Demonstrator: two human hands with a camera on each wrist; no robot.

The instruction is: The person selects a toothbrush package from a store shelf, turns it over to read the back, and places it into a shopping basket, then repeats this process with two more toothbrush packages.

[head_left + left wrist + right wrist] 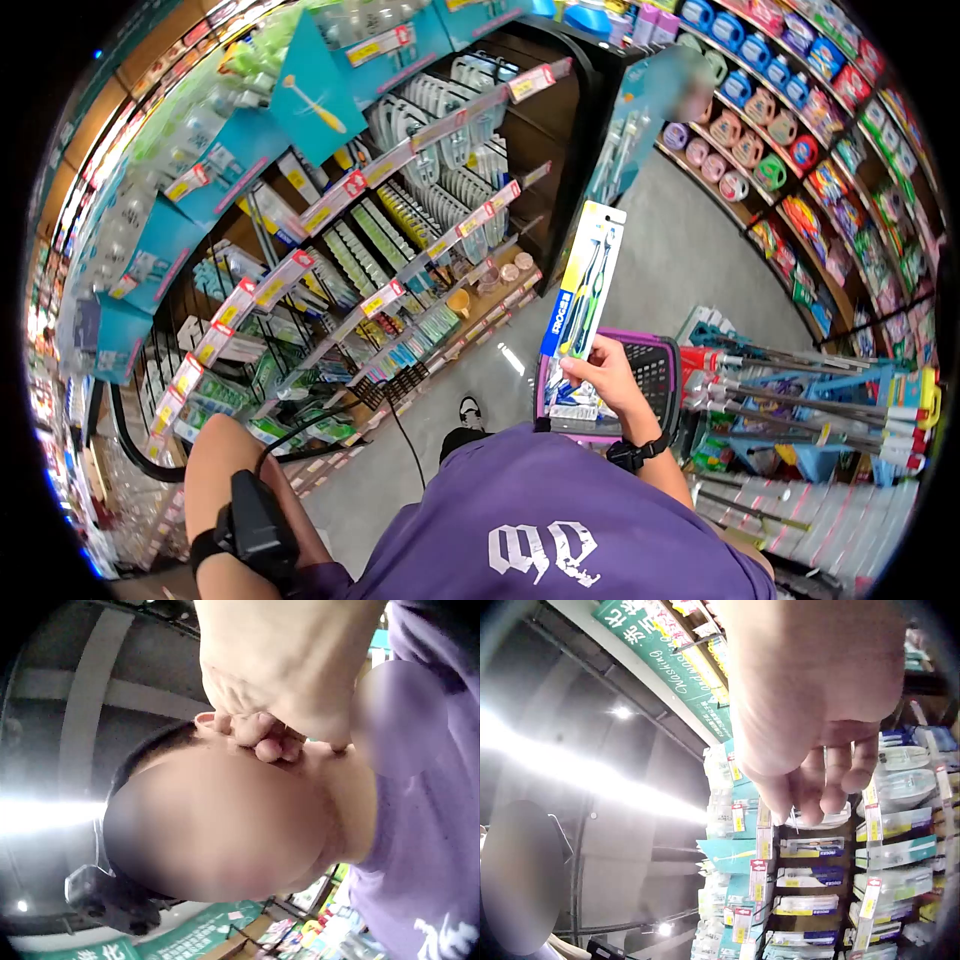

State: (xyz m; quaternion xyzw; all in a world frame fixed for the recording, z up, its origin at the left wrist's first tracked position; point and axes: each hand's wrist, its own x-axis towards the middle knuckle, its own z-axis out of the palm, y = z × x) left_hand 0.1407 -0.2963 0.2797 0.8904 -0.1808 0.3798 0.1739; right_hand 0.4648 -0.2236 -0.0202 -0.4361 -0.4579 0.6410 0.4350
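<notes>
A toothbrush pack (597, 262) with a blue and yellow side, one dark and one green brush showing, stands up from my right hand (603, 375), which pinches its lower end between thumb and fingers. Under it is a black basket with a purple rim (672, 372), holding some white and blue packs. In the right wrist view the right hand (817, 697) has bent fingers, and the pack is mostly hidden. My left hand (289, 667) is raised beside the ear, its fingers curled against the side of the head; the head view does not show it.
Shelves of hanging toothbrushes (410, 215) with price tags rise at the left. Mops with long handles (830, 400) lie at the right, beyond the basket. Detergent bottles (748, 150) line the shelves at the upper right. Grey floor (690, 240) runs between them.
</notes>
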